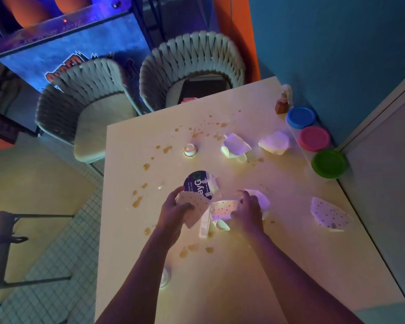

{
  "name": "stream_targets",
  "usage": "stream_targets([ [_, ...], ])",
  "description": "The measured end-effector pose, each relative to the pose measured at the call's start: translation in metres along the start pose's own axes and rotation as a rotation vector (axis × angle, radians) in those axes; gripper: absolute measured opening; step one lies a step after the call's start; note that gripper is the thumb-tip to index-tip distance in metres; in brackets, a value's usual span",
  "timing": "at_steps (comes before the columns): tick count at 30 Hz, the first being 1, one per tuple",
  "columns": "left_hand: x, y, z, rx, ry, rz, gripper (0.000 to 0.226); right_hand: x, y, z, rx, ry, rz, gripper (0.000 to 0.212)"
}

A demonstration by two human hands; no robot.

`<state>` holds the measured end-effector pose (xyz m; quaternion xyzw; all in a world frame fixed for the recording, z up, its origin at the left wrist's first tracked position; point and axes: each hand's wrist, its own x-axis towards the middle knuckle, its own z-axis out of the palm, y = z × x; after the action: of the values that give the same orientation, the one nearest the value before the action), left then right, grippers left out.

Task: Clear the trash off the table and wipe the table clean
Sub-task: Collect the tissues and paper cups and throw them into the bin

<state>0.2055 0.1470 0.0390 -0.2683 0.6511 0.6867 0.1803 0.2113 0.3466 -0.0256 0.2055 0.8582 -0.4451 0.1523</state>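
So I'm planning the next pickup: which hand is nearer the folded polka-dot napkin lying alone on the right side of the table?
Right. The right hand is beside the folded polka-dot napkin, with bare table between; the left hand is farther off, beyond the right hand.

The left hand [173,210] covers part of a dotted paper piece [192,206], which in turn hides the near edge of the round dark label [198,187], so its print reads only in part. The right hand [247,211] hides most of the crumpled paper [258,199] under its fingers. A small clear object [165,277] near the left forearm is half hidden and too blurred to name. Both arms are cut off by the near edge. The lettering on the arcade cabinet [63,54] at far left is blocked by a chair [84,94]
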Motion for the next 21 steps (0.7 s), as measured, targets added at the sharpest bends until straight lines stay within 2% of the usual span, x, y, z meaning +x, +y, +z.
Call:
stream_targets([
  [2, 0.002, -0.003, -0.002, -0.071, -0.068, -0.041, 0.061, -0.002, -0.003, -0.002, 0.097, 0.015, 0.006, 0.065],
  [5, 0.005, -0.006, -0.003, -0.142, -0.111, -0.096, 0.048, -0.006, -0.008, -0.011, 0.194, 0.001, 0.008, 0.066],
  [9, 0.008, -0.005, 0.007, -0.197, -0.174, -0.146, 0.039, -0.007, -0.017, -0.030, 0.273, -0.015, 0.001, 0.054],
  [14, 0.013, -0.006, 0.018, -0.180, -0.214, -0.101, 0.033, -0.001, -0.026, -0.044, 0.512, -0.149, 0.112, 0.041],
  [21, 0.012, -0.012, 0.014, -0.202, -0.294, -0.196, 0.067, 0.000, -0.029, -0.041, 0.603, -0.265, 0.218, 0.035],
])
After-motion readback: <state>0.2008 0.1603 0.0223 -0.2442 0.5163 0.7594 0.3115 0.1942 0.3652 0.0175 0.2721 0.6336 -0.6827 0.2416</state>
